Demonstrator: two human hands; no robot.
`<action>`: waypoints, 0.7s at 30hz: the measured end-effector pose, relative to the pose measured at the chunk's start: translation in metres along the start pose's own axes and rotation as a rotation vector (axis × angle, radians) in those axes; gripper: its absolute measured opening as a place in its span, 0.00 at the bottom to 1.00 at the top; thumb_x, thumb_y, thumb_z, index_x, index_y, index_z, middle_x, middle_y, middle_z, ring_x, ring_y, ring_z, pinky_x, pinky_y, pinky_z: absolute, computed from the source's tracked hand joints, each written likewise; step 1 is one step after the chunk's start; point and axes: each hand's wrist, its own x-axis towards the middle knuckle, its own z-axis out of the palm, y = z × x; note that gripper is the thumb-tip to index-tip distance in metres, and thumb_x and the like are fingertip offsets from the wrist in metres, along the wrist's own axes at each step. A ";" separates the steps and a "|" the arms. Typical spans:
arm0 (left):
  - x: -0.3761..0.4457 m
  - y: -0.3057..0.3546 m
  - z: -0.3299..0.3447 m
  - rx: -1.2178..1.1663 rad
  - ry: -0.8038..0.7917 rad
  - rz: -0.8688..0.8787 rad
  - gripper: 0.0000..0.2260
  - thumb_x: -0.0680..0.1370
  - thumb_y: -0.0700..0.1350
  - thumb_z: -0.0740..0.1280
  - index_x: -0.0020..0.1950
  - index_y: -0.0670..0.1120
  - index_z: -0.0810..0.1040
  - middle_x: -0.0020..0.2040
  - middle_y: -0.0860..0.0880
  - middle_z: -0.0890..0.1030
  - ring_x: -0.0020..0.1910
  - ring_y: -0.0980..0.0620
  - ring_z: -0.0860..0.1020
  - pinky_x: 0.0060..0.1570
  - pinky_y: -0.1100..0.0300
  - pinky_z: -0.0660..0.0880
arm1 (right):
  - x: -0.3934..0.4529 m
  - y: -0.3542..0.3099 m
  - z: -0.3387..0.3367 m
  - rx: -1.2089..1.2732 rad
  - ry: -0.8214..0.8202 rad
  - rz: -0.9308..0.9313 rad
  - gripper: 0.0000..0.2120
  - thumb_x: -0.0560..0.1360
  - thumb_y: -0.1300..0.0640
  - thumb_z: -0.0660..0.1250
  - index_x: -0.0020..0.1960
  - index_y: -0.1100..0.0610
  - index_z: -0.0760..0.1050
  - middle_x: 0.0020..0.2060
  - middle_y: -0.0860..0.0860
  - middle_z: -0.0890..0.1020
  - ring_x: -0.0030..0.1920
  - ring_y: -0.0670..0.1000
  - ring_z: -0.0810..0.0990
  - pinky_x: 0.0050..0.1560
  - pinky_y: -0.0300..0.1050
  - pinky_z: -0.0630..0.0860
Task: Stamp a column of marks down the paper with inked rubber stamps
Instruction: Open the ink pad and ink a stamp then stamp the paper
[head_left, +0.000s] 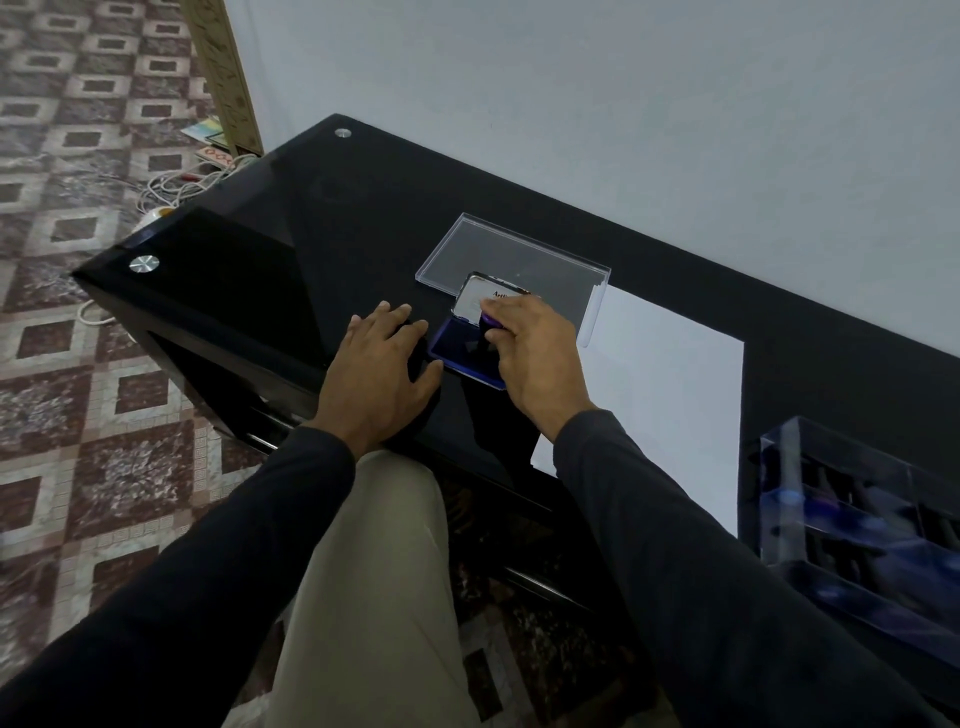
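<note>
Blue ink pad (457, 353), its lid hinged open, is lying between the two hands, and a dark rubber stamp (487, 332) is being pressed into it, pinched by the right hand (535, 353). The left hand (382, 364) is laid flat beside the pad, fingers spread on the black glass table (291, 249). White paper (670, 389) is seen just right of the right hand. Beyond the hands a clear plastic lid (498, 254) is lying with nothing in it; far right, a clear box (857, 519) is holding dark stamps.

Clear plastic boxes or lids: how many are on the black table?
2. A flat clear plastic lid lies behind the open blue ink pad, left of the white paper sheet. A clear plastic box of stamps stands at the right edge, partly cut off.
</note>
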 end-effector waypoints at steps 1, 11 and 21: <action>0.001 0.003 -0.003 -0.015 0.014 0.008 0.27 0.80 0.59 0.63 0.76 0.48 0.70 0.78 0.44 0.67 0.79 0.45 0.60 0.78 0.45 0.53 | -0.002 0.001 -0.004 0.011 0.034 0.007 0.13 0.77 0.69 0.65 0.60 0.64 0.80 0.57 0.58 0.81 0.59 0.55 0.78 0.63 0.37 0.68; 0.001 0.080 -0.012 -0.088 0.016 0.164 0.23 0.79 0.55 0.67 0.71 0.46 0.74 0.73 0.45 0.72 0.75 0.45 0.65 0.77 0.45 0.57 | -0.053 0.035 -0.067 -0.006 0.177 0.164 0.15 0.75 0.67 0.69 0.61 0.60 0.80 0.54 0.54 0.82 0.52 0.45 0.77 0.54 0.18 0.64; -0.013 0.168 0.031 -0.165 -0.089 0.362 0.24 0.81 0.59 0.63 0.74 0.49 0.72 0.78 0.48 0.67 0.79 0.48 0.59 0.78 0.49 0.56 | -0.121 0.073 -0.131 -0.116 0.264 0.283 0.14 0.76 0.67 0.69 0.61 0.61 0.80 0.51 0.52 0.80 0.47 0.44 0.75 0.50 0.16 0.63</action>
